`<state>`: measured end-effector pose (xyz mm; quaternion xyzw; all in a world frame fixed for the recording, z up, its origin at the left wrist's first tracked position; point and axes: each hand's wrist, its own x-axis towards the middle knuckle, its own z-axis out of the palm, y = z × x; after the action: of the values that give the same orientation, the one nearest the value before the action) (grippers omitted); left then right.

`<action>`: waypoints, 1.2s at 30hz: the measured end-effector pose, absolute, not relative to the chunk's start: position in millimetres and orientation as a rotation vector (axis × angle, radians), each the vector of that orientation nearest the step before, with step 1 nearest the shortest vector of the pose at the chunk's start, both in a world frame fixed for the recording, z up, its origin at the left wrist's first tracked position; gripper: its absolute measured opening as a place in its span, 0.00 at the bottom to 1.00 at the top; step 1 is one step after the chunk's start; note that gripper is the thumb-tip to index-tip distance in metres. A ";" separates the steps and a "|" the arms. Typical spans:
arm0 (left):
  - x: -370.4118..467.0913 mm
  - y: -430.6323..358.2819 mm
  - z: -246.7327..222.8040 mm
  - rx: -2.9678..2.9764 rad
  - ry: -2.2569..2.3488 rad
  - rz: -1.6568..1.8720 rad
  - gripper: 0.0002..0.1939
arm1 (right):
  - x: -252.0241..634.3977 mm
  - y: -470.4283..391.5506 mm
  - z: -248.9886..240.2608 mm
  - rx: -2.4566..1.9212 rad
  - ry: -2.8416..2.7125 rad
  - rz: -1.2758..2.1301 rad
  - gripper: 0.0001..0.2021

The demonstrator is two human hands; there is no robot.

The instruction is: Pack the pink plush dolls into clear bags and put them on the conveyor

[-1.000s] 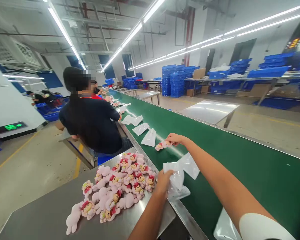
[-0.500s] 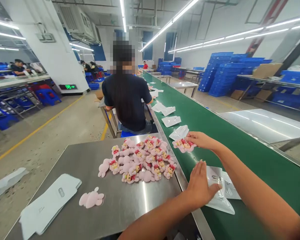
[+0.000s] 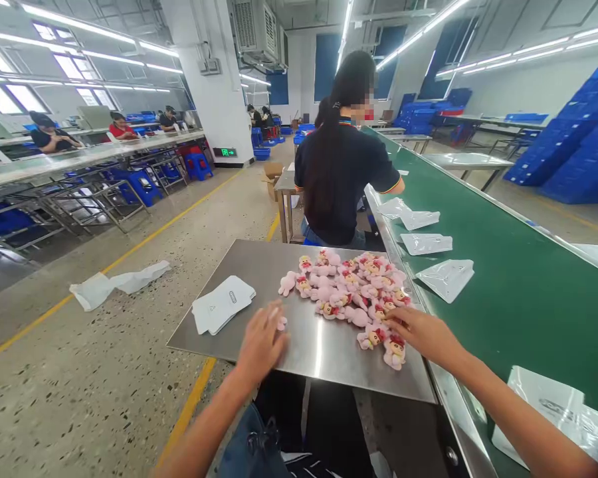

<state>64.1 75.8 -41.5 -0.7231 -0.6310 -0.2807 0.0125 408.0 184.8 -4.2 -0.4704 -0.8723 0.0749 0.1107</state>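
My left hand, slightly blurred, reaches over the left part of the steel table with its fingers stretched out and thumb apart. Beneath its fingertips a pink plush doll is mostly hidden. My right hand is at the right edge of a pile of pink plush dolls, fingers extended and fingertips at a doll there; I see no firm hold. Close below those fingers, two dolls with red bows, one doll and another doll, lie face up on the table.
White printed cards are stacked on the steel table at left. The green conveyor belt at right carries white pouches, with more pouches near my right forearm. A co-worker sits ahead. A white plastic sheet lies on the floor.
My view has swung left. My right hand has come from the belt to the table, and two dolls now lie by it. My left hand has left the pouches for the single doll.
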 end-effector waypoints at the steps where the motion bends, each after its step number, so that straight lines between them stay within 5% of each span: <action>1: 47.0 82.1 -41.8 -2.221 -1.989 -0.775 0.25 | 407.3 182.6 -4.2 -1.385 -2.538 0.077 0.13; 6: 11.1 98.4 -48.9 -2.449 -1.877 -0.543 0.24 | 384.7 155.6 -3.9 -1.247 -2.405 -0.289 0.12; 15: 24.6 147.7 -5.7 -2.593 -2.041 -1.148 0.22 | 318.5 130.0 -7.2 -0.999 -2.385 0.018 0.10; 24: 87.6 248.3 2.6 -2.869 -1.774 -0.954 0.22 | 207.9 125.8 -48.8 -0.850 -2.593 0.025 0.20; 36: -53.3 85.8 -63.4 -1.970 -2.150 -0.667 0.27 | 205.9 120.6 -64.4 -0.850 -2.600 0.024 0.22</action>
<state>-53.3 85.8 -63.4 -0.6568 -0.7167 -0.2222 0.0750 205.9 120.6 -64.4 -0.3043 -0.9310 0.0085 0.2015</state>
